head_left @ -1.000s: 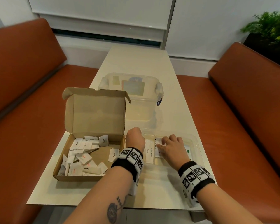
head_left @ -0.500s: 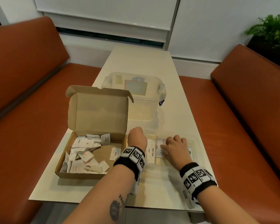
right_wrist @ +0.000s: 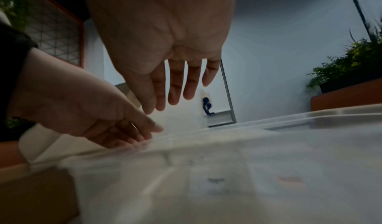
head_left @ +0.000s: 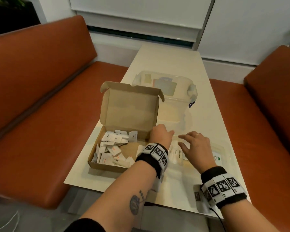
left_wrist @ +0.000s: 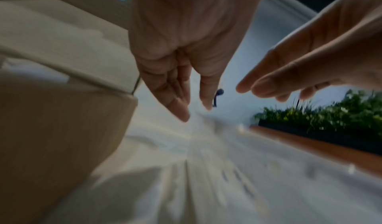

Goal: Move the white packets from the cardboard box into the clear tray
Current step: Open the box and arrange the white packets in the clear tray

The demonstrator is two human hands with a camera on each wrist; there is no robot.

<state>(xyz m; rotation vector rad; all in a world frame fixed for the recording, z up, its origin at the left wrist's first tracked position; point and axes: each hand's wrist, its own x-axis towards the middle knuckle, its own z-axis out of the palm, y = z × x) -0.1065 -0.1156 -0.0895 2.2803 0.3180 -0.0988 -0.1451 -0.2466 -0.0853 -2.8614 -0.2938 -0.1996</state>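
Observation:
The cardboard box [head_left: 105, 165] stands open at the table's left, lid up, with several white packets [head_left: 110, 148] heaped inside. Right of it lies the clear tray [head_left: 225, 149], with a few white packets [head_left: 176, 154] lined up at its left end. My left hand [head_left: 161, 135] hovers at the tray's far left corner, beside the box wall. Its fingers [left_wrist: 181, 100] are straight and hold nothing. My right hand [head_left: 194, 144] is spread above the tray's packets, and its fingers [right_wrist: 175, 88] hang loose and empty. In the right wrist view the left hand [right_wrist: 103, 123] reaches the tray rim [right_wrist: 268, 121].
A clear lidded container [head_left: 167, 91] stands just behind the box and tray. Orange benches run along the left [head_left: 40, 114] and right [head_left: 266, 123] of the narrow cream table [head_left: 166, 59]. A green plant [left_wrist: 330, 116] sits behind the right bench.
My right hand has lifted off the packet in the tray and spread its fingers. My left hand has uncurled, its fingers now straight. My head has turned left.

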